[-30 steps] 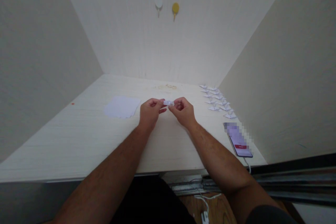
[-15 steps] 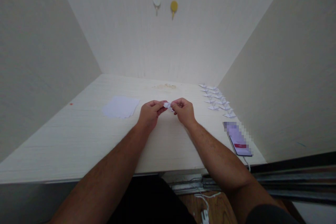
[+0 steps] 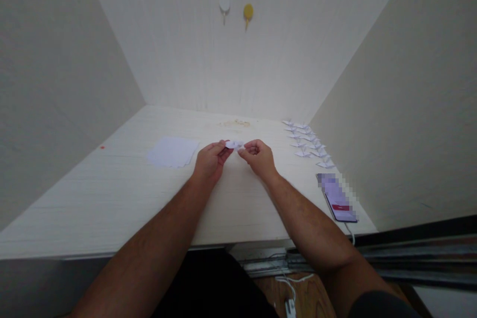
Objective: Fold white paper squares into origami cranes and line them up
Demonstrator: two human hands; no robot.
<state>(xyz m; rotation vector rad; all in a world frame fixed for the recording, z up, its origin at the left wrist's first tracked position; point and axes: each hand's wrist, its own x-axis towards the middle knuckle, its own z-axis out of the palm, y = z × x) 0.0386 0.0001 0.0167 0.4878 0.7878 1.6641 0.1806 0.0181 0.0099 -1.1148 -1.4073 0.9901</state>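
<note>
A small piece of folded white paper is held between my two hands, above the middle of the table. My left hand pinches its left end between thumb and fingers. The fingertips of my right hand are closed on its right end. Parts of the paper are hidden by the fingers, and its exact folded shape is too small to make out. To the right, several folded white paper cranes stand in rows. A stack of white paper sheets lies to the left of my left hand.
A phone with a white cable lies near the table's right front corner. Walls enclose the white table on three sides. A white hook and a yellow hook are on the back wall. Black rails run at lower right.
My left hand has shifted slightly left, and more of the folded paper shows between the hands. The right hand stays in nearly the same place.
</note>
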